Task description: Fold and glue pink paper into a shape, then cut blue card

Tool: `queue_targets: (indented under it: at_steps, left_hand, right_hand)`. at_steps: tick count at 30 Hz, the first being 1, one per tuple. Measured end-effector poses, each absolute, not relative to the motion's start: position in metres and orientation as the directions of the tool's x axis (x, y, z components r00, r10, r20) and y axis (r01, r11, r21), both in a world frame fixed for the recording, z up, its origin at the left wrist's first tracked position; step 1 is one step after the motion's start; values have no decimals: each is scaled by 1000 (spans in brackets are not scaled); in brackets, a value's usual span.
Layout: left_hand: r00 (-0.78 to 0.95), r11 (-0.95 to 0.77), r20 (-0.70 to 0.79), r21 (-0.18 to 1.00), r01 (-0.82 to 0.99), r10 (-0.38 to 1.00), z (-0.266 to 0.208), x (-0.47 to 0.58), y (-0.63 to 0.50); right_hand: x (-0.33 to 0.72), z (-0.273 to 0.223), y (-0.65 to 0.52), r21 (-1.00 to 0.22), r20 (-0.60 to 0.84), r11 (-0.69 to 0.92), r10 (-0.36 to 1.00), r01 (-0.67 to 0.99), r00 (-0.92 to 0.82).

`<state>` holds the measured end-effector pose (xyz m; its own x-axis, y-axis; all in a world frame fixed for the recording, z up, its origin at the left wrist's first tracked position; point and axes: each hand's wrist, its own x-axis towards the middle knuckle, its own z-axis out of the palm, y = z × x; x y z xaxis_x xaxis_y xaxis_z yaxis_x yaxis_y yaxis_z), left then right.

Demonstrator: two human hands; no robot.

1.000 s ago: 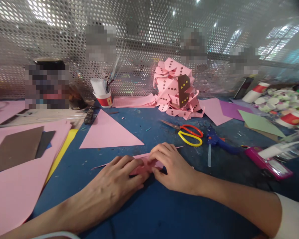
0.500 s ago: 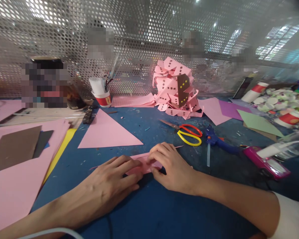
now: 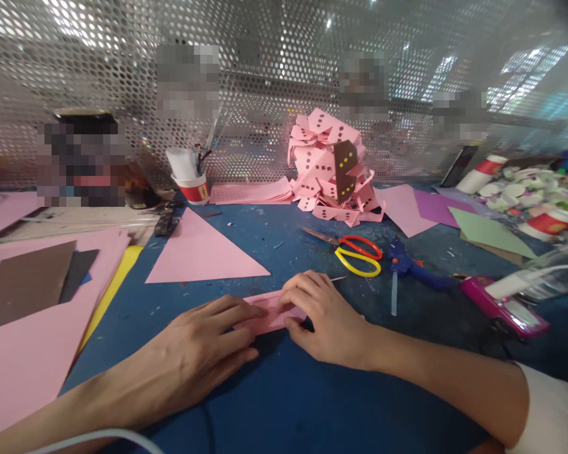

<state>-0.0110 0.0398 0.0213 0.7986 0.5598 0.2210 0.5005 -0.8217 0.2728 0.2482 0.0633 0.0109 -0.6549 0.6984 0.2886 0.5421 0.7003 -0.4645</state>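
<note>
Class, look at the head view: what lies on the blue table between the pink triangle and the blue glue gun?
Between the pink triangle and the glue gun, the head view shows red-and-yellow scissors and paper scraps.

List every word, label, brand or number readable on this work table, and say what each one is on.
No readable text anywhere.
Red-banded paper cup: band print too small to read.
Cups at far right: blurred.
Folded pink pile: only square dots, no letters.
Pink device: no legible label.
Folded pink paper under the left hand and right hand: blank.
</note>
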Motion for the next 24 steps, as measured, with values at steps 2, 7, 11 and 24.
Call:
queue_targets:
  at_steps: [2,7,11,24]
  left_hand:
    - [798,-825,235,283,490,554,19,-13,41]
    - [809,-828,217,283,483,546,15,-18,43]
    - [810,-828,210,275,489,548,16,-16,41]
    - [810,-843,233,155,516,538,10,-8,39]
  right_hand:
    - [248,11,63,-463,291,702,697,542,-655]
    - [248,10,63,-463,294,703,696,540,-655]
    - [248,10,63,-459,288,702,698,545,-656]
    - [244,12,62,-462,287,686,716,563,-637]
